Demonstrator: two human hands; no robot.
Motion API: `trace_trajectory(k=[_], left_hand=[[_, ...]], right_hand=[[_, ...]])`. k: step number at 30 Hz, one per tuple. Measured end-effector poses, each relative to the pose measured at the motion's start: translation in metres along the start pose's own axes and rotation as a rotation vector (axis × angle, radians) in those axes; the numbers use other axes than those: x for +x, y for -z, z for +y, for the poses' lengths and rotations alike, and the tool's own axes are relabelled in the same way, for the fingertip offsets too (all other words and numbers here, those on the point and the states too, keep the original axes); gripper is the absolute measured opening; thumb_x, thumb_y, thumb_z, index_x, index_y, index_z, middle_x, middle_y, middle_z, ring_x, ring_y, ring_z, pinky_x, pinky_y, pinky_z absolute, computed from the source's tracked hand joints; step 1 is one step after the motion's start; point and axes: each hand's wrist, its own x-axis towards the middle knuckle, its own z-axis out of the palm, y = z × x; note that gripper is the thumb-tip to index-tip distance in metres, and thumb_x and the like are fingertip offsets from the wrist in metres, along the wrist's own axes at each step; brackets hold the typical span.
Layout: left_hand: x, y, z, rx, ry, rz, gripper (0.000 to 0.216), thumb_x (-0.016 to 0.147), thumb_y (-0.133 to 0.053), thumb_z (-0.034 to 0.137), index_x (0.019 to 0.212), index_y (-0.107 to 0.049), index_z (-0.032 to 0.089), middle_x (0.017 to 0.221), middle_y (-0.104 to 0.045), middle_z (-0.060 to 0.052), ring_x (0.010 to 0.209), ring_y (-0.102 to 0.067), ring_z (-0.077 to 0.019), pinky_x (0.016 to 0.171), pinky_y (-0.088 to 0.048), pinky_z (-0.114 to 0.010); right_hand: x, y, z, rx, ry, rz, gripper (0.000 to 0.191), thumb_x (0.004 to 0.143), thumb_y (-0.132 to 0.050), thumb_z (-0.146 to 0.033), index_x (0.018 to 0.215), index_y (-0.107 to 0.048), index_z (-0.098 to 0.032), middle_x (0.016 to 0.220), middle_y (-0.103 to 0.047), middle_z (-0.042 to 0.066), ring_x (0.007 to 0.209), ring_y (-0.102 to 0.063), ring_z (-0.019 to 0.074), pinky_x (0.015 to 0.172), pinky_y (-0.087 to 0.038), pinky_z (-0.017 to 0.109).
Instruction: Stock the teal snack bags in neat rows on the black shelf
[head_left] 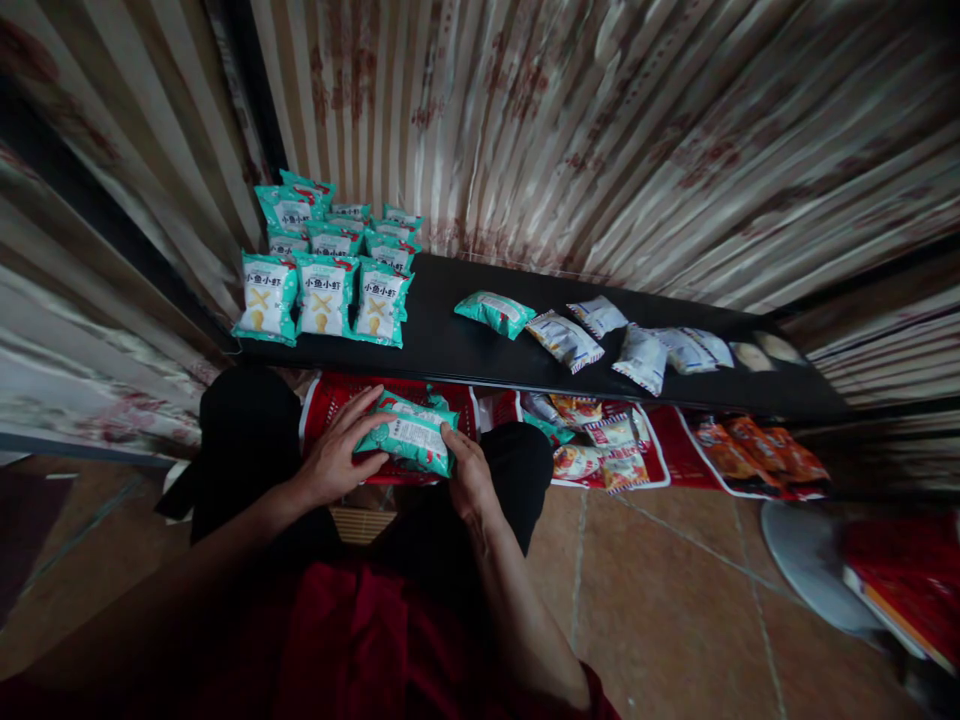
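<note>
The teal snack packet (409, 435) sits just off the near edge of the black surface (435, 300), closer to its left corner, with the grip of the left hand (337, 455) and right hand (471, 472) closed on opposite ends. It looks light, soft and slick (contents probably brittle); the ends suit gentle holding best.

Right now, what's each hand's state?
Left hand: holding the teal snack bag at its left end.
Right hand: holding the same bag at its right end.
</note>
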Motion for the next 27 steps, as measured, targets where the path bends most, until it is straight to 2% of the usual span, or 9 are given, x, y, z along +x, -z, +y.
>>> trace_trajectory(k=[4,7,12,15,21,25,27], left_hand=[[0.002,0.001,-0.003,0.035,-0.041,-0.038,0.047,0.08,-0.054,0.017,0.126,-0.047,0.025,0.146,-0.034,-0.008,0.139,-0.022,-0.0252,0.11,-0.028,-0.048],[0.002,0.002,-0.005,0.037,-0.03,-0.049,0.048,0.08,-0.054,0.016,0.126,-0.047,0.026,0.144,-0.037,-0.007,0.138,-0.022,-0.0257,0.11,-0.028,-0.049],[0.004,0.006,-0.006,0.023,-0.056,-0.062,0.047,0.079,-0.056,0.018,0.125,-0.05,0.024,0.145,-0.037,-0.008,0.138,-0.022,-0.0274,0.11,-0.028,-0.049],[0.009,0.01,-0.006,0.017,-0.093,-0.089,0.049,0.079,-0.056,0.019,0.127,-0.048,0.023,0.144,-0.039,-0.008,0.138,-0.021,-0.0264,0.11,-0.028,-0.049],[0.023,0.02,-0.004,0.013,-0.137,-0.112,0.046,0.081,-0.057,0.025,0.127,-0.048,0.022,0.133,-0.052,-0.007,0.13,-0.038,-0.0225,0.109,-0.028,-0.046],[0.032,0.027,0.0,-0.014,-0.127,-0.112,0.043,0.081,-0.06,0.033,0.122,-0.053,0.023,0.124,-0.058,-0.007,0.12,-0.048,-0.0214,0.104,-0.036,-0.041],[0.036,0.032,0.002,-0.038,-0.115,-0.116,0.041,0.081,-0.06,0.036,0.12,-0.055,0.023,0.12,-0.06,-0.007,0.115,-0.051,-0.0206,0.099,-0.041,-0.038]], right_hand=[[0.002,0.003,-0.002,-0.017,-0.03,-0.053,0.035,0.06,-0.078,-0.044,0.076,-0.07,-0.013,0.071,-0.071,0.004,0.068,-0.065,0.0206,0.066,-0.051,0.031],[0.004,0.006,0.001,-0.011,-0.06,-0.094,0.035,0.062,-0.078,-0.044,0.077,-0.07,-0.013,0.07,-0.071,0.004,0.065,-0.064,0.0182,0.064,-0.051,0.028],[0.008,0.008,0.007,0.039,-0.131,-0.118,0.031,0.068,-0.074,-0.042,0.076,-0.068,-0.013,0.055,-0.063,-0.001,0.043,-0.052,0.0094,0.042,-0.043,0.02],[0.008,0.007,0.007,0.047,-0.198,-0.109,0.029,0.072,-0.071,-0.041,0.08,-0.067,-0.013,0.057,-0.063,-0.002,0.041,-0.051,0.0082,0.035,-0.039,0.018],[0.006,0.004,0.006,0.078,-0.357,-0.099,0.025,0.085,-0.057,-0.038,0.083,-0.063,-0.014,0.055,-0.063,0.0,0.04,-0.055,0.0093,0.036,-0.042,0.016],[0.004,0.004,0.007,0.06,-0.416,-0.121,0.03,0.087,-0.053,-0.04,0.079,-0.062,-0.013,0.054,-0.063,0.002,0.042,-0.058,0.0099,0.04,-0.043,0.016],[0.003,0.005,0.005,0.007,-0.395,-0.165,0.035,0.085,-0.055,-0.045,0.081,-0.063,-0.012,0.058,-0.065,0.004,0.046,-0.06,0.0103,0.044,-0.045,0.017]])
